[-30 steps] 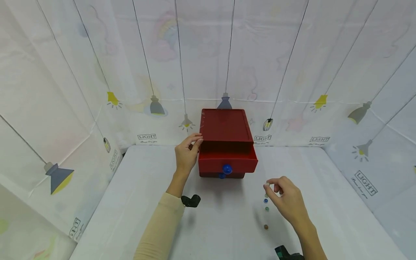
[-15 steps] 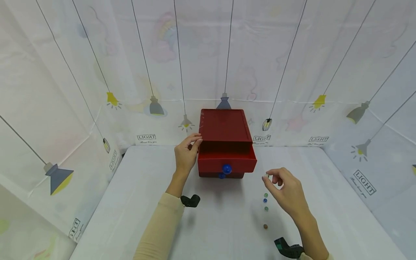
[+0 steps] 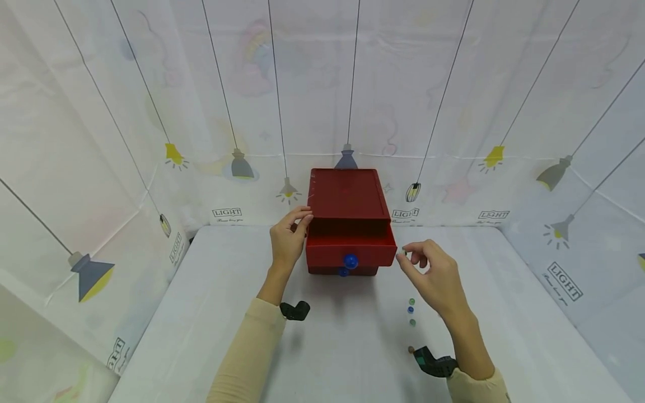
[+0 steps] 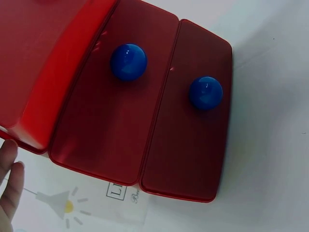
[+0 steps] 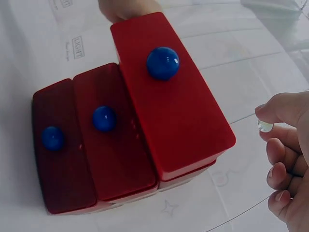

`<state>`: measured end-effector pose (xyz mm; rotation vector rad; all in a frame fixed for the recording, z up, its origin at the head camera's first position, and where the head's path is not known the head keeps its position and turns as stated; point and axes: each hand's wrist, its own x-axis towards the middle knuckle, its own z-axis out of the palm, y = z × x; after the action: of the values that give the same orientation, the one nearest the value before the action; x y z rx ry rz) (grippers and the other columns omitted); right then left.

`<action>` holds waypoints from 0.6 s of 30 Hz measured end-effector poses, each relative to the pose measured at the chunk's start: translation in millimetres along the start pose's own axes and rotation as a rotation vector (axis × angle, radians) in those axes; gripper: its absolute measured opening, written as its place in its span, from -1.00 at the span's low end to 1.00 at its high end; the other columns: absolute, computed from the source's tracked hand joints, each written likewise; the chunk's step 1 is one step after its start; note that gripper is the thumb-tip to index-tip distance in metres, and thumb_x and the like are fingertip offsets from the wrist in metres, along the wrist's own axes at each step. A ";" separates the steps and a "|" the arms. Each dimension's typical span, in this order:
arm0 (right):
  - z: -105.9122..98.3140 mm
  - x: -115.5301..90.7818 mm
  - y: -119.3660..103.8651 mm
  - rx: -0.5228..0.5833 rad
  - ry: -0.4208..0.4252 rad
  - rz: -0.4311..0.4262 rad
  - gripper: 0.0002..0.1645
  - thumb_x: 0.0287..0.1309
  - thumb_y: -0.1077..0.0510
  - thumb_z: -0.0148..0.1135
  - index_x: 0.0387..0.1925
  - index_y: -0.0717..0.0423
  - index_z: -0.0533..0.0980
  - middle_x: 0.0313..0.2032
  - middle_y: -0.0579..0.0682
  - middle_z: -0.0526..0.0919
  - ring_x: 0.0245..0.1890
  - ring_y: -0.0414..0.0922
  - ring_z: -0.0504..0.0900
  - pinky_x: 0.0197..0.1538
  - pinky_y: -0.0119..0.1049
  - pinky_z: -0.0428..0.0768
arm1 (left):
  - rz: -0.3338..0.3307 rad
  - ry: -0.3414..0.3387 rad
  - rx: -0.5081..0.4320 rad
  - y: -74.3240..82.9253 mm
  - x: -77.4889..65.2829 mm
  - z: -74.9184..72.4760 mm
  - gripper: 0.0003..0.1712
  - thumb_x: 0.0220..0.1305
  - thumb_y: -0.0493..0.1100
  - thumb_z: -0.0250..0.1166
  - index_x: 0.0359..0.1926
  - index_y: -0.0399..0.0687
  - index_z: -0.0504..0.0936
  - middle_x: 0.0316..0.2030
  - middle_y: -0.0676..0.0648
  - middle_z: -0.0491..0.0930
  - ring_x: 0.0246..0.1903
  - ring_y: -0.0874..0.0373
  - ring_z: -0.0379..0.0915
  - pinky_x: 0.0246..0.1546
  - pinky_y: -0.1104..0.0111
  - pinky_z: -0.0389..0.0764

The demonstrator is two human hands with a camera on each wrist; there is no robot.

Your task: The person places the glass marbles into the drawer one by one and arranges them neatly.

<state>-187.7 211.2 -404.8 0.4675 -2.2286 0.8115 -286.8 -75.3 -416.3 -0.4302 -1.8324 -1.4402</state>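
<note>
A red drawer cabinet (image 3: 347,193) with blue round knobs stands at the back of the table. Its top drawer (image 3: 327,256) is pulled out; the two lower ones are closed in the right wrist view. My left hand (image 3: 289,238) touches the cabinet's left side with thumb and fingertips. Between thumb and index finger, my right hand (image 3: 433,274) pinches a small clear marble (image 5: 264,125), just right of the top drawer's front corner. Several marbles lie in a rough line on the table, among them a blue marble (image 3: 410,309) and a brown marble (image 3: 411,350).
A white cloth covers the table (image 3: 221,280). Behind and beside it hangs a white curtain (image 3: 453,112) printed with lamps. A black wrist camera (image 3: 295,311) sits on the left wrist, another black wrist camera (image 3: 435,364) on the right.
My right hand has lifted the clear marble away from the row and carried it up and left toward the top drawer. The left hand has stayed at the cabinet's side.
</note>
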 end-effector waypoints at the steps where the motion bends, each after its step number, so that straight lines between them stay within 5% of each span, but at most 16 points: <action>1: 1.0 2.2 -0.9 0.006 0.004 -0.003 -0.75 0.04 0.26 0.49 -0.21 0.18 0.63 -0.48 -0.07 0.49 -0.41 -0.22 0.38 -0.39 -0.61 0.30 | -0.003 -0.001 -0.004 0.1 0.0 -0.4 -0.88 0.24 -0.40 0.36 -0.22 -0.40 0.74 -0.12 -0.30 0.74 -0.70 0.06 0.45 -0.60 0.67 0.42; 9: 10.7 17.0 -4.8 0.051 -0.009 0.002 -0.78 0.09 0.19 0.48 -0.20 0.11 0.65 -0.47 -0.10 0.49 -0.39 -0.22 0.39 -0.35 -0.57 0.37 | -0.010 0.001 -0.013 -20.8 -0.3 3.9 -0.87 0.25 -0.37 0.36 -0.21 -0.38 0.75 -0.11 -0.28 0.74 -0.72 0.07 0.43 -0.60 0.71 0.39; 18: 22.1 28.8 -10.1 0.077 -0.037 -0.013 -0.79 0.10 0.19 0.48 -0.21 0.09 0.66 -0.45 -0.09 0.51 -0.37 -0.15 0.44 -0.35 -0.43 0.46 | -0.044 -0.032 -0.019 -40.2 0.0 3.4 -0.82 0.29 -0.13 0.38 -0.17 -0.13 0.79 -0.08 -0.07 0.76 -0.69 0.33 0.44 -0.60 0.60 0.51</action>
<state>-213.0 186.4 -392.0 0.5371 -2.2322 0.8916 -314.7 -84.6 -444.0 -0.4268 -1.8659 -1.4895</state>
